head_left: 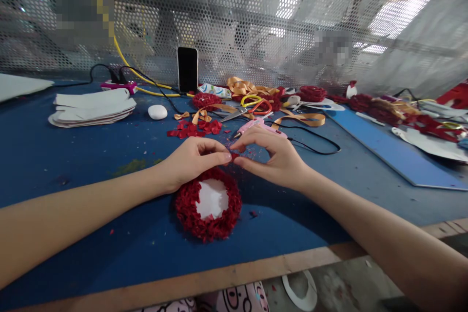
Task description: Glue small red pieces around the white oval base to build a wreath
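Both hands meet just above the far edge of a round piece (180, 209) covered with a ring of crumpled red petals around a bare white centre. My left hand (199, 160) has thumb and fingers pinched on a small red petal (234, 157). From the other side my right hand (272, 156) pinches the same petal between thumb and forefinger. Behind the hands lie a pink glue gun (268, 126), a pile of loose red petals (195, 128) and scissors (250, 105) with yellow and orange handles.
White cut-out sheets (91, 107) are stacked at left, near a white oval object (157, 112). A phone (187, 69) stands against the mesh screen. Orange ribbon (303, 118) and red bundles lie at the back. A blue board (387, 151) is at right; black cable (329, 152) trails nearby.
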{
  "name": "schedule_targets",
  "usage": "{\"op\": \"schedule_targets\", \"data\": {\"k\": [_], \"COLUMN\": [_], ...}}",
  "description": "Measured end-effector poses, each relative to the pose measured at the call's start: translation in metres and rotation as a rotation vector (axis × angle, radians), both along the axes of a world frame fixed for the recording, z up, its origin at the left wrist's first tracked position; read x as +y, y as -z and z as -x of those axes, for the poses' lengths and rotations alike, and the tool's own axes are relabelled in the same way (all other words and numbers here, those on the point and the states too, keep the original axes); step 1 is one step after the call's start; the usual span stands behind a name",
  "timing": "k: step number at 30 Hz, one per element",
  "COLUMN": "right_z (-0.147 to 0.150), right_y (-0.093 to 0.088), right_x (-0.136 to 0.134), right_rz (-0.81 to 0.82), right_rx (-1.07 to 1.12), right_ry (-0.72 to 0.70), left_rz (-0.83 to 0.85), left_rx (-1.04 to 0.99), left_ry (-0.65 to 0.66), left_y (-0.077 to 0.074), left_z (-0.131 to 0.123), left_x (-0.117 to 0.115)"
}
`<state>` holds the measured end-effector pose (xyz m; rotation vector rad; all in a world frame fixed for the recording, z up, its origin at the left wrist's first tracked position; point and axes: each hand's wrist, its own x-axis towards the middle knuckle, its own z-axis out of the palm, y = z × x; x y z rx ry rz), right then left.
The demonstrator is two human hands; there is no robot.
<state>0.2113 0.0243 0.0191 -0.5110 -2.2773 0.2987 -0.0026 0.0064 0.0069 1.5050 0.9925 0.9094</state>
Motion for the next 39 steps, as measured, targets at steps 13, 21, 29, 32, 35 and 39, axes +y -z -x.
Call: {"op": "schedule_targets", "data": {"k": [13,21,29,32,35,39], "right_z": [0.002,-0.004,-0.014,-0.014,-0.013,-0.013], "right_y": [0.001,-0.003,0.0,0.003,0.005,0.007], "right_x": [-0.001,-0.001,0.019,0.023,0.025,0.027], "right_rz": [0.016,0.075,-0.123,-0.162,-0.192,-0.197], "right_rx": [0.01,-0.034,-0.142,-0.149,-0.149,-0.173], "right_ry": [0.056,0.076,0.129,0.135,0.13,0.154], "left_rz": [-0.068,-0.053,-0.047,-0.058,-0.067,-0.1], "left_rx": [0.05,0.012,-0.004,0.008,0.035,0.04], "left_ry": [0.017,-0.031,-0.022,-0.029,-0.033,-0.038], "left_y": [0.004,0.004,0.009,0.009,0.01,0.011], "left_z": [0.001,0.001,0.002,0.003,0.004,0.006], "left_x": [0.002,0.001,0.003,0.003,0.003,0.003]}}
